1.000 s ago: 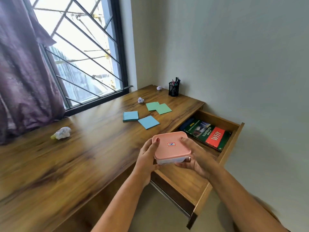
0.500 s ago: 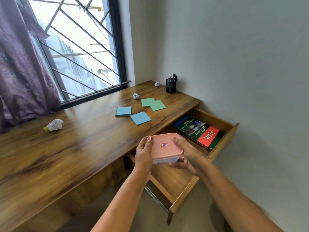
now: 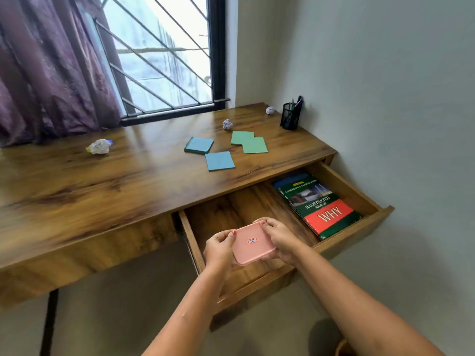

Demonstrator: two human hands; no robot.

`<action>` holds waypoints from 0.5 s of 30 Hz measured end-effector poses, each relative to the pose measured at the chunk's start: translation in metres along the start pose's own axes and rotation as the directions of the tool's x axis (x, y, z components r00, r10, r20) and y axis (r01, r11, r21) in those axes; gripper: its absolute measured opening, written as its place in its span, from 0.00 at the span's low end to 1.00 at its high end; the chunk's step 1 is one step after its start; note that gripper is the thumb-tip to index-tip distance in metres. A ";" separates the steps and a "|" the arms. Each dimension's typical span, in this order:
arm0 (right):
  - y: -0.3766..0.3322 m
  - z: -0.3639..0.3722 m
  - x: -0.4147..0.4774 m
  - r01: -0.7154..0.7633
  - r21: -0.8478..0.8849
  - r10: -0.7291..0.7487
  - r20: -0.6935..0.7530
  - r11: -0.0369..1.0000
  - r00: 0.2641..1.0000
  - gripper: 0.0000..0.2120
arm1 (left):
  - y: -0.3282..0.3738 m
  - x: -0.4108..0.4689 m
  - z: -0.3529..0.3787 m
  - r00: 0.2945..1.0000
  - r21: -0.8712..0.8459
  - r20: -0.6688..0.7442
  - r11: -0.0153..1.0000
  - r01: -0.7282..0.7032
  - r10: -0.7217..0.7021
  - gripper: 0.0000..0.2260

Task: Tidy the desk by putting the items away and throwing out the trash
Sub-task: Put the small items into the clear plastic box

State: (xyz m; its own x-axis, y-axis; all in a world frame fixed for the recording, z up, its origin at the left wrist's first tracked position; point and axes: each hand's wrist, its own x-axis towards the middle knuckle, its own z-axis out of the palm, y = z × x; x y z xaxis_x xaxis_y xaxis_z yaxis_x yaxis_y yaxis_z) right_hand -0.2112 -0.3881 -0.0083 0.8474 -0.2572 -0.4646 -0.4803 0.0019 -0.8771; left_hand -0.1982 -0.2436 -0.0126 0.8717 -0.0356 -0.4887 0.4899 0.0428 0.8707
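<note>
A small box with a pink lid [image 3: 253, 244] is held low inside the open wooden drawer [image 3: 354, 228], over its left half. My left hand [image 3: 219, 249] grips its left edge and my right hand [image 3: 279, 238] grips its right edge. A green and red book [image 3: 321, 205] lies in the drawer's right half. On the desk top [image 3: 102, 181] lie blue sticky-note pads [image 3: 199, 145], a loose blue pad [image 3: 219, 161], green pads [image 3: 249, 142] and three crumpled paper balls: one [image 3: 99, 146] on the left, one [image 3: 227, 124] mid-back, one [image 3: 270, 110] far back.
A black mesh pen holder [image 3: 290, 116] stands in the back right corner by the wall. A barred window [image 3: 164, 60] and a purple curtain [image 3: 46, 73] are behind the desk. The drawer front juts out toward me above bare floor.
Both hands have lowered the pink-lidded box from above the drawer's front edge down into the drawer. The camera has swung to face the desk more squarely.
</note>
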 end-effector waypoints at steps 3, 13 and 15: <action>0.012 -0.005 0.011 -0.032 -0.106 0.039 0.070 0.994 0.997 0.10 | -0.020 0.006 -0.003 0.995 0.093 -0.104 0.996 0.002 0.008 0.01; 0.019 0.008 0.033 -0.081 -0.218 0.102 0.084 0.973 0.991 0.10 | -0.032 0.031 -0.009 0.951 0.362 -0.288 0.932 -0.004 0.116 0.03; 0.015 0.011 0.040 -0.079 -0.218 0.098 0.075 0.973 0.992 0.10 | -0.025 0.041 -0.008 0.944 0.421 -0.291 0.907 -0.019 0.154 0.02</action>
State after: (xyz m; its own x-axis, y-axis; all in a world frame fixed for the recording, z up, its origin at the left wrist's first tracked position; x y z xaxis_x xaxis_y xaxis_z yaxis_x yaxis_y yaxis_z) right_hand -0.1821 -0.3881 -0.0418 0.8110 -0.1826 -0.5558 -0.5837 -0.1881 -0.7899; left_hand -0.1747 -0.2379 -0.0544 0.9017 0.2633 -0.3430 0.4238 -0.3810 0.8217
